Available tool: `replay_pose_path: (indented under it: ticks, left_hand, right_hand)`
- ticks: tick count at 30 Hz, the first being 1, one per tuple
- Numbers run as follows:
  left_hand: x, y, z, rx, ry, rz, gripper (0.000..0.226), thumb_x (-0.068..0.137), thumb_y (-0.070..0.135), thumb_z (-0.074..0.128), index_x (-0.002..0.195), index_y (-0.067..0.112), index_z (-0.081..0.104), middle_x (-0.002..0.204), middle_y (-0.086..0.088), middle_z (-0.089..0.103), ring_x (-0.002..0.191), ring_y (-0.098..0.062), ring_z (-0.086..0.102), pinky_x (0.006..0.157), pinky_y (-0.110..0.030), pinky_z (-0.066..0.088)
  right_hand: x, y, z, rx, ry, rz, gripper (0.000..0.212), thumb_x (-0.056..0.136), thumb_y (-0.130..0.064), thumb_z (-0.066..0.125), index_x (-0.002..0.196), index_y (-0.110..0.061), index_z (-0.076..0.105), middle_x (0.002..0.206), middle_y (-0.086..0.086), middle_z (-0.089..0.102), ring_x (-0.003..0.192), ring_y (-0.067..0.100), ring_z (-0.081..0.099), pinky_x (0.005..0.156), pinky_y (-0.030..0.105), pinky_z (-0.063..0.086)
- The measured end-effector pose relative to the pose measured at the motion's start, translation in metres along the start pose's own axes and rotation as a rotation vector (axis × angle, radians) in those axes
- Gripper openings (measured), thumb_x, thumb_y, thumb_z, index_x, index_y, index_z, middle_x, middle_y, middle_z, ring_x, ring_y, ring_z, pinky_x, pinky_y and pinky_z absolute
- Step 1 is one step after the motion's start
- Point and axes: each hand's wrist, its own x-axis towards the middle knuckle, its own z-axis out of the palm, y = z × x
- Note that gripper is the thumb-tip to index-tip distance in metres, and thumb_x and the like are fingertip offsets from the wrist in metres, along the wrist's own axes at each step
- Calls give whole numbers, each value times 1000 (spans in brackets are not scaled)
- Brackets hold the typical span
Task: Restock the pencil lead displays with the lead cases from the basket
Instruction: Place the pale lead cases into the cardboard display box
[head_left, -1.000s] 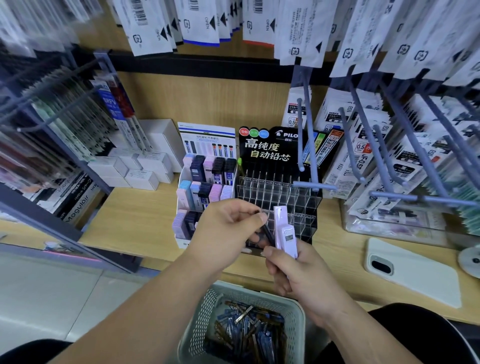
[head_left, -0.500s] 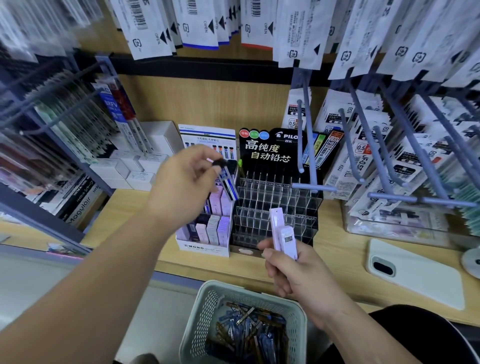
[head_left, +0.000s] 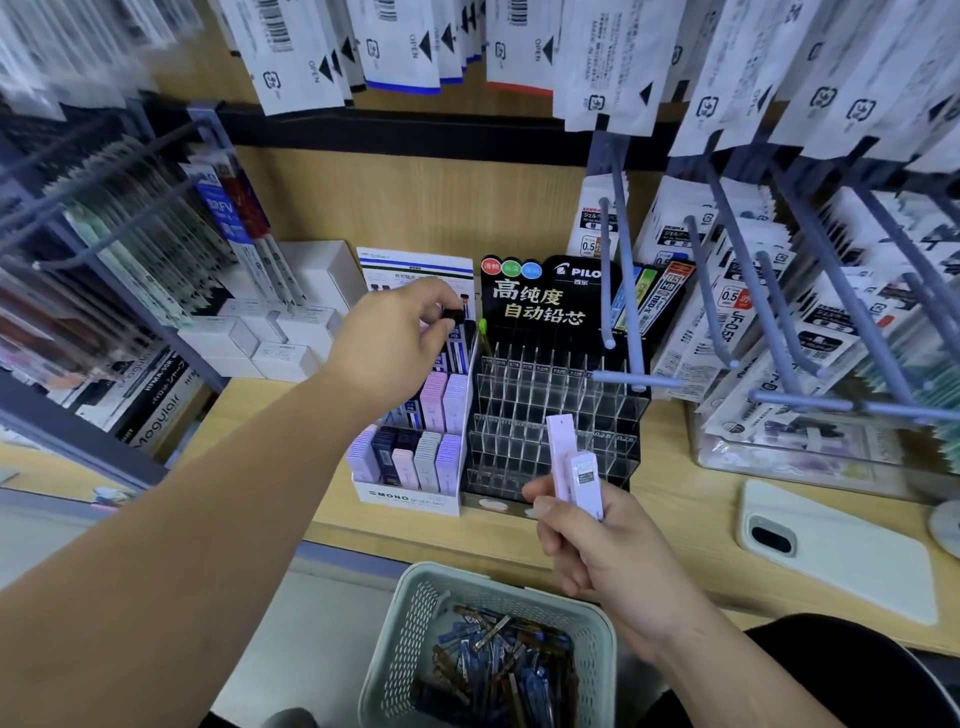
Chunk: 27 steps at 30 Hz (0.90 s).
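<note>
My left hand (head_left: 397, 338) pinches the black cap of a dark lead case (head_left: 457, 340) over the back row of the white Mono display (head_left: 410, 457), which holds pastel and dark cases in tiers. My right hand (head_left: 597, 551) grips two pale pink lead cases (head_left: 574, 465) upright in front of the clear Pilot rack (head_left: 550, 415), whose slots look empty. A pale green basket (head_left: 415, 634) with several dark lead cases sits below, at the bottom centre.
A white phone (head_left: 831, 551) lies face down on the wooden shelf (head_left: 291, 415) at right. Blue pegs (head_left: 623, 291) with hanging refill packs jut out above the rack and to the right. White boxes (head_left: 291, 338) stand at left.
My left hand took a dark case from beside my right hand, carried it up and left, and now lowers it at the Mono display's back row. My right hand stayed put.
</note>
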Motion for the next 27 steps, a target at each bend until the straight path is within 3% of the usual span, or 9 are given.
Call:
replay_pose_path:
  ticks: [6, 8, 11, 16, 18, 20, 22, 24, 27]
  left_hand:
    - [-8, -8, 9, 140, 22, 170, 16, 82, 9, 77, 97, 12, 78, 93, -2, 72, 82, -24, 66, 73, -25, 48]
    - [-9, -12, 13, 161, 28, 194, 14, 79, 8, 79, 92, 11, 79, 89, -2, 70, 76, -25, 67, 65, -32, 54]
    - [-10, -12, 18, 189, 46, 214, 12, 76, 9, 82, 87, 13, 80, 85, -1, 68, 64, -26, 66, 54, -31, 51]
    - [-17, 0, 13, 162, 146, 204, 18, 82, 23, 76, 97, 13, 77, 86, -2, 67, 64, -18, 64, 58, -31, 53]
    - [-32, 17, 6, 9, 147, 48, 15, 88, 27, 73, 99, 19, 76, 82, 7, 66, 63, -2, 56, 62, -27, 48]
    - [-54, 39, 7, -315, 28, -236, 8, 88, 30, 73, 96, 26, 75, 74, 14, 65, 58, -6, 53, 62, -27, 47]
    - [-78, 59, 13, -689, -129, -463, 11, 90, 25, 71, 100, 27, 75, 75, 11, 68, 57, -11, 51, 59, -27, 45]
    - [-98, 71, 19, -892, -214, -557, 15, 95, 19, 65, 104, 24, 75, 72, 4, 68, 53, -14, 47, 52, -22, 41]
    - [-116, 77, 23, -975, -213, -614, 12, 95, 15, 63, 94, 14, 75, 54, 4, 55, 49, -13, 43, 48, -19, 36]
  right_hand:
    - [0, -1, 0, 8, -7, 2, 9, 98, -10, 61, 104, -8, 68, 68, 8, 52, 50, 16, 37, 48, 29, 37]
    - [0, 0, 0, 8, -13, 6, 9, 98, -10, 61, 105, -9, 68, 68, 9, 52, 50, 16, 37, 49, 29, 38]
    - [0, 0, 0, 10, -9, 12, 10, 98, -11, 62, 104, -9, 68, 68, 9, 50, 50, 16, 37, 49, 29, 38]
    - [1, 2, -1, 4, 8, 3, 13, 90, -23, 69, 94, -10, 66, 63, 5, 41, 50, 16, 36, 49, 29, 39]
    - [1, 2, -1, -16, 14, -9, 15, 84, -30, 68, 86, -16, 65, 62, 4, 39, 50, 16, 36, 50, 30, 39]
    - [0, 1, 0, -55, 0, -32, 12, 85, -31, 67, 76, -24, 63, 60, 4, 39, 49, 17, 37, 52, 31, 39]
    - [0, 2, 2, -86, -23, -41, 25, 90, -24, 66, 66, -31, 60, 59, 3, 38, 48, 17, 37, 52, 31, 39]
    - [-1, 2, 5, -112, -55, -34, 36, 91, -16, 66, 62, -34, 58, 58, 2, 39, 47, 16, 37, 51, 31, 38]
    - [-4, 1, 10, -177, -96, -14, 30, 88, -17, 69, 64, -30, 57, 56, -3, 40, 48, 15, 37, 51, 31, 38]
